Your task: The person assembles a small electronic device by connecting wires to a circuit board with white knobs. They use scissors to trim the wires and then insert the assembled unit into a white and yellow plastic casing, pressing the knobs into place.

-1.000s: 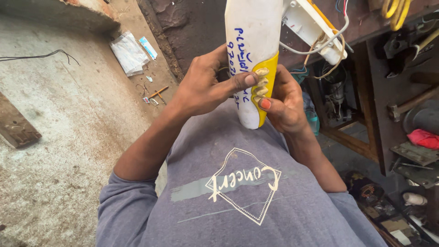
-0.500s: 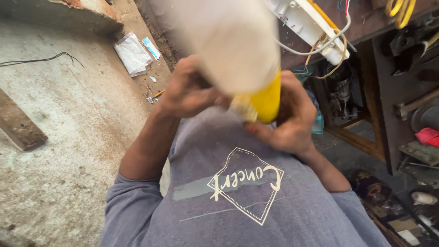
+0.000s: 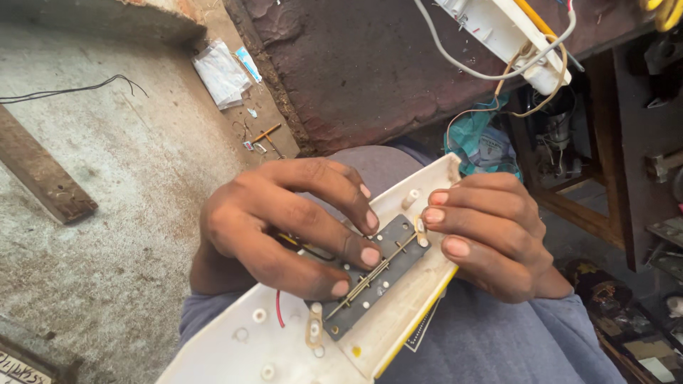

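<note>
Concrete floor (image 3: 107,213); white casing (image 3: 398,313) diagonal

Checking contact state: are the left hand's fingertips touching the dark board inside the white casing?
Touching. The head view shows the left hand with its fingertips pressed flat on the dark board in the white casing, no gap.

Both hands' fingers (image 3: 350,254) press a dark strip (image 3: 370,274) inside an open white casing (image 3: 284,341) (yellow-edged).
</note>
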